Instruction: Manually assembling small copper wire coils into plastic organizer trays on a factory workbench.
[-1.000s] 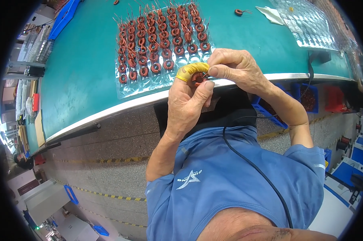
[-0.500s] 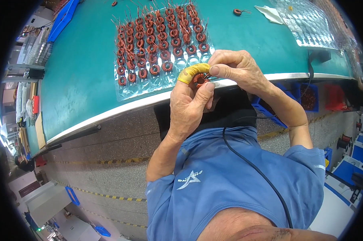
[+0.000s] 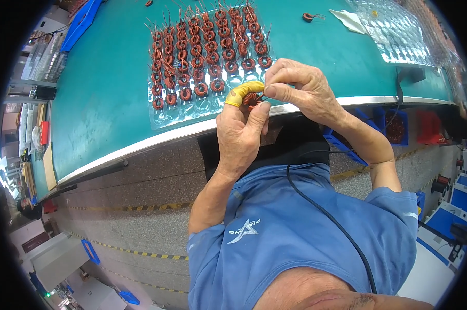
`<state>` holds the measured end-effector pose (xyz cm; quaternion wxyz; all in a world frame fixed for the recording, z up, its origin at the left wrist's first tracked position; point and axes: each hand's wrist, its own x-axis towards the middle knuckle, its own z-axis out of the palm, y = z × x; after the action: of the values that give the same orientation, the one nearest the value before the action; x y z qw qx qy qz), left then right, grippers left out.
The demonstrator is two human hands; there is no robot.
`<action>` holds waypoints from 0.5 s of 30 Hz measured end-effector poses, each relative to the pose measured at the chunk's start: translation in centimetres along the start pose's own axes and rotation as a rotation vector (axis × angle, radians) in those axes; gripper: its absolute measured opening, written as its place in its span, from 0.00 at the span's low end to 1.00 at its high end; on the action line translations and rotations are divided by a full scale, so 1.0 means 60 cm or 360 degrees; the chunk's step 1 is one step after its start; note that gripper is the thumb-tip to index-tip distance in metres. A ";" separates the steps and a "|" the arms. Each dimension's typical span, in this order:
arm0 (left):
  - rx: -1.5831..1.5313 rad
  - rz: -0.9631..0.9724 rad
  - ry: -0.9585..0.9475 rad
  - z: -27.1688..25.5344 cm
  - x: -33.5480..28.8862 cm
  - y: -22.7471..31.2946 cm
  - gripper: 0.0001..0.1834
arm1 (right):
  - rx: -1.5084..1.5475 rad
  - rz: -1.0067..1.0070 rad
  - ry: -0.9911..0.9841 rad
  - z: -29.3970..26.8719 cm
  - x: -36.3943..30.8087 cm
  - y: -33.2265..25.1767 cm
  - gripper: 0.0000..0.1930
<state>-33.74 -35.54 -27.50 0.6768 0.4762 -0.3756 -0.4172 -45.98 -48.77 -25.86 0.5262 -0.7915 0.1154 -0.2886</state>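
A toroidal coil (image 3: pixel 250 99) wound with copper-red wire is gripped between the thumb and index finger of my left hand (image 3: pixel 238 129). Yellow wrapping covers that index finger. My right hand (image 3: pixel 304 89) is closed in a pinch at the coil's right side, where short dark wire leads (image 3: pixel 262 96) stick out; its fingertips partly hide them. Both hands are just over the near edge of the green table. Beyond them lies a clear plastic tray (image 3: pixel 192 109) holding rows of similar coils (image 3: pixel 201 89), many with wire ends standing up. Several cups in its nearest rows hold no coil.
A single coil (image 3: pixel 307 17) and a white cloth piece (image 3: pixel 348 20) lie at the far right, beside stacked clear trays (image 3: pixel 398 41). The table's pale front edge (image 3: pixel 156 137) runs under my hands. Blue bins (image 3: pixel 397 129) stand below at right. A black cable (image 3: pixel 326 199) crosses my shirt.
Both hands have shifted slightly left with the coil. The coil has turned a little in my left fingers, and its ring face shows less fully now. The table and tray appear slightly shifted.
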 end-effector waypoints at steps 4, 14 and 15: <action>0.0005 0.0037 0.0048 -0.001 0.005 -0.005 0.14 | -0.0182 -0.0119 0.0040 0.006 0.005 -0.004 0.07; 0.0046 0.0006 0.0082 -0.005 0.016 -0.013 0.15 | -0.0229 -0.0137 0.0104 0.013 0.011 0.006 0.08; 0.0027 0.0011 0.0080 -0.006 0.015 -0.016 0.15 | -0.0203 -0.0111 0.0093 0.013 0.010 0.008 0.08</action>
<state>-33.28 -36.47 -28.39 0.6834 0.4909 -0.3636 -0.3997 -45.00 -48.68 -26.31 0.4607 -0.8183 0.1211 -0.3218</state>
